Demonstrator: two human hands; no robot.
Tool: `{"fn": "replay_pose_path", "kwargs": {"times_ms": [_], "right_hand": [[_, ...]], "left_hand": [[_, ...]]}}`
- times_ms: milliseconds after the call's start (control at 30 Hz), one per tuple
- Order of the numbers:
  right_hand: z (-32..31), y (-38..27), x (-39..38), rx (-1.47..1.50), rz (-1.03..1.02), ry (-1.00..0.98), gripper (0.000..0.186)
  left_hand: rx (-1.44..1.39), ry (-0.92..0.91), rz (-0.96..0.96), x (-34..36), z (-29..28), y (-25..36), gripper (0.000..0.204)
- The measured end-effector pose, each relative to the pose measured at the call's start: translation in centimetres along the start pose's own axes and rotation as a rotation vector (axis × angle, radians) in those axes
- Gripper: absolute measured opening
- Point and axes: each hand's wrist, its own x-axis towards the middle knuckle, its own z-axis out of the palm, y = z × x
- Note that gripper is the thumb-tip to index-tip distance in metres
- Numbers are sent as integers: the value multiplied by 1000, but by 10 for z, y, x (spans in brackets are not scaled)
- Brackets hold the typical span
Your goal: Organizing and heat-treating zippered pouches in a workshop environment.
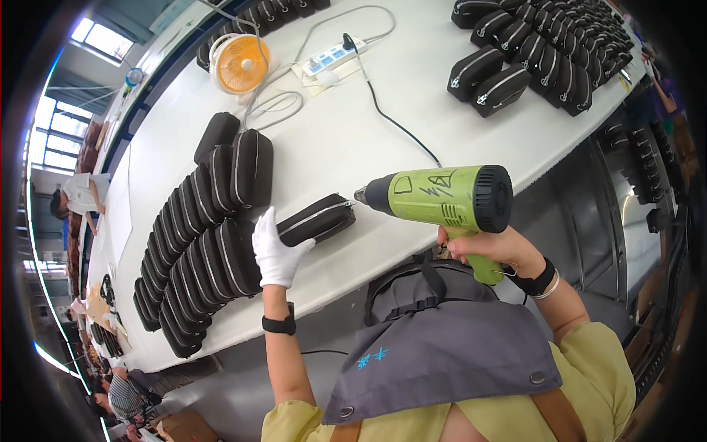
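My right hand (486, 247), bare, is wrapped round the handle of a green heat gun (434, 197) with a black rear end. Its metal nozzle points left, close to the zipper end of a black zippered pouch (320, 218) on the table. My left hand (278, 254), in a white glove, holds that pouch at its left end, with the thumb along the near side. Just left of the glove stand rows of similar black pouches (195, 239), packed side by side with their zippers showing.
On the white table (398, 96) are a power strip (331, 59) with looping cords and an orange-and-white fan (241, 64). Many more black pouches (549, 55) fill the far right. A black cord (398, 121) runs toward the heat gun. Other people (77, 195) are at the left.
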Motion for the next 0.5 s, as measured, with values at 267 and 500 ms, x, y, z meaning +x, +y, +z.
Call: {"fn": "replay_pose_path", "kwargs": {"times_ms": [267, 500], "right_hand": [[11, -20, 2, -48, 0, -1, 22], [23, -43, -5, -185, -30, -7, 28]], "left_hand": [[-924, -80, -494, -32, 33, -50, 97], [-838, 14, -410, -25, 64, -35, 90]]}}
